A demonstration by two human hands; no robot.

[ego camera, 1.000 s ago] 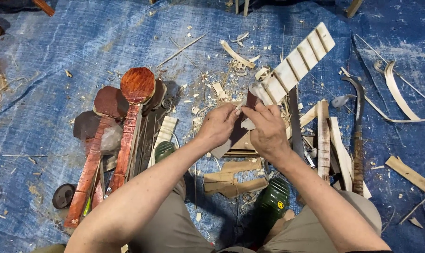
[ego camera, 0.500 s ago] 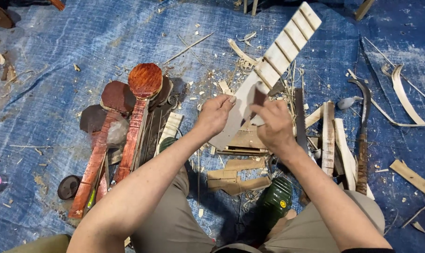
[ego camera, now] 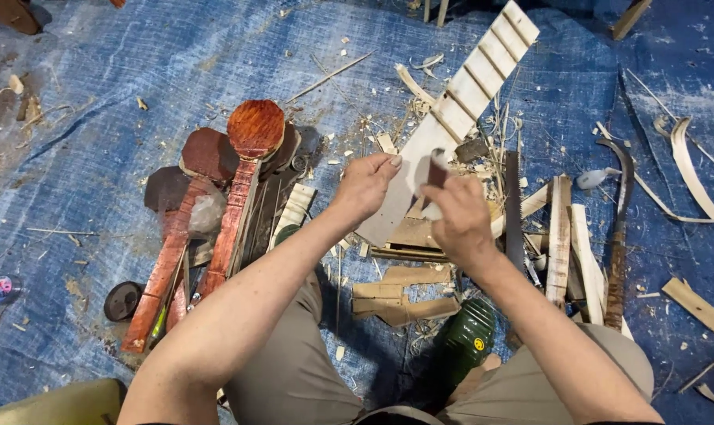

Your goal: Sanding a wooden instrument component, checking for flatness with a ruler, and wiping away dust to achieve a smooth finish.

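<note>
While the person sits on a blue tarp (ego camera: 121,71) strewn with wood shavings, the left hand (ego camera: 365,187) grips the near edge of a long pale slotted wooden board (ego camera: 467,94), which slants up and away to the right. The right hand (ego camera: 455,216), just beside it, is closed around a small dark tool (ego camera: 436,169) pressed against the board's lower end. To the left lie reddish spoon-shaped wooden pieces (ego camera: 243,177); pale wood strips (ego camera: 565,236) lie to the right, and a green bottle (ego camera: 467,338) lies between the knees.

Wood scraps (ego camera: 408,287) crowding; tarp (ego camera: 121,94) leftward open.
</note>
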